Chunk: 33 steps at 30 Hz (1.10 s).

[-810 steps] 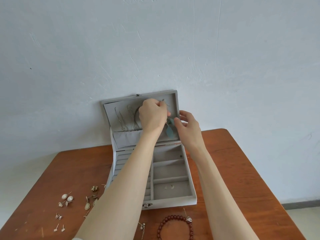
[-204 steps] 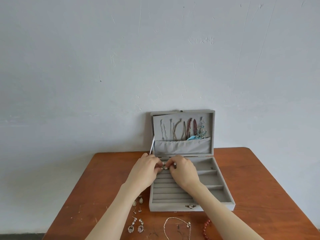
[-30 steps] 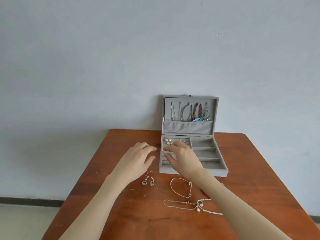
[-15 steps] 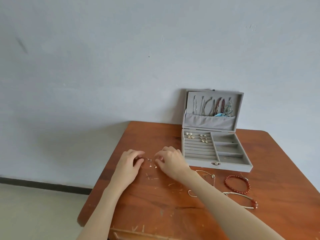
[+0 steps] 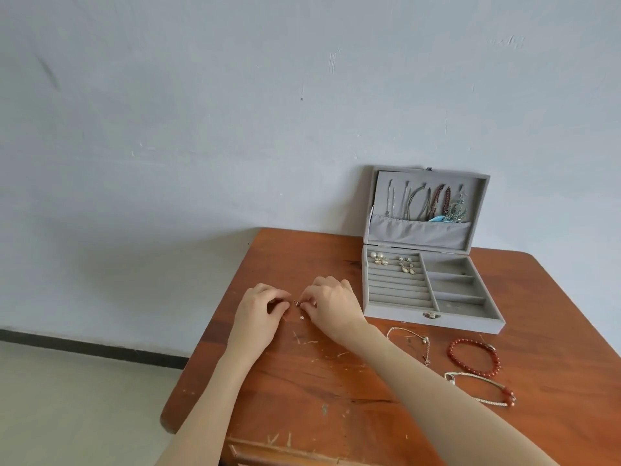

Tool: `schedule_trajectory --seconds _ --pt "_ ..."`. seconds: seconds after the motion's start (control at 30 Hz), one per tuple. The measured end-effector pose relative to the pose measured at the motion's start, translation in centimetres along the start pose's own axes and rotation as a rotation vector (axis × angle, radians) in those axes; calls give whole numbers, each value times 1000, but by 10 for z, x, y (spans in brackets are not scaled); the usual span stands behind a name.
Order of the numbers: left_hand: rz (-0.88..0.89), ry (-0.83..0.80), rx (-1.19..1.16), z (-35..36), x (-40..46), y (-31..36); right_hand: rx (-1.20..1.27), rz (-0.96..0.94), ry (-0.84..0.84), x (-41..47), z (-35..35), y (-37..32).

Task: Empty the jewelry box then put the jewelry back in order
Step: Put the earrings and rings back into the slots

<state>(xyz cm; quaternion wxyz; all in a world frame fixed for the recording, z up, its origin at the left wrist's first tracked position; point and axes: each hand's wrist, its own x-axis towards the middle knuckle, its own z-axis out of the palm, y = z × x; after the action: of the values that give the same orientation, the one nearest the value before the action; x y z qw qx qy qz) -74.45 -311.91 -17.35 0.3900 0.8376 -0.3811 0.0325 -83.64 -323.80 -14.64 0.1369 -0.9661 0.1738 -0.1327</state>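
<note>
The grey jewelry box [image 5: 433,317] stands open at the table's far right, its lid leaning on the wall with necklaces [image 5: 426,203] hanging inside. Several pearl and drop earrings [image 5: 393,260] sit in the top rows of its left ring section. My left hand [image 5: 258,314] and my right hand [image 5: 331,306] rest on the table left of the box, fingertips almost meeting. My right fingertips pinch a tiny stud earring [image 5: 297,302]. A second small stud [image 5: 302,317] lies on the wood just below it. My left fingers are curled, and I cannot see anything in them.
On the wooden table [image 5: 336,381], in front of the box, lie a thin silver bracelet [image 5: 408,338], a red bead bracelet [image 5: 473,358] and a silver chain with red beads [image 5: 484,390]. The table's left edge runs close to my left arm.
My view has shifted left. Both hands came off the box area and settled on the table to its left, closing on the small studs. The box and bracelets stayed put.
</note>
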Motion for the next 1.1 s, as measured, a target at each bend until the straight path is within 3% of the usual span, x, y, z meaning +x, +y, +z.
schedule_trajectory --seconds 0.37,0.7,0.9,1.1 --pt "-84 77 111 13 -1 20 192 34 157 -6 -31 23" --pt "36 49 30 20 14 42 310 204 241 -26 -56 84" --pt "181 -14 -23 49 45 97 251 332 195 -18 -71 130" --pt "193 -142 160 86 72 116 154 315 69 -1 -73 139"
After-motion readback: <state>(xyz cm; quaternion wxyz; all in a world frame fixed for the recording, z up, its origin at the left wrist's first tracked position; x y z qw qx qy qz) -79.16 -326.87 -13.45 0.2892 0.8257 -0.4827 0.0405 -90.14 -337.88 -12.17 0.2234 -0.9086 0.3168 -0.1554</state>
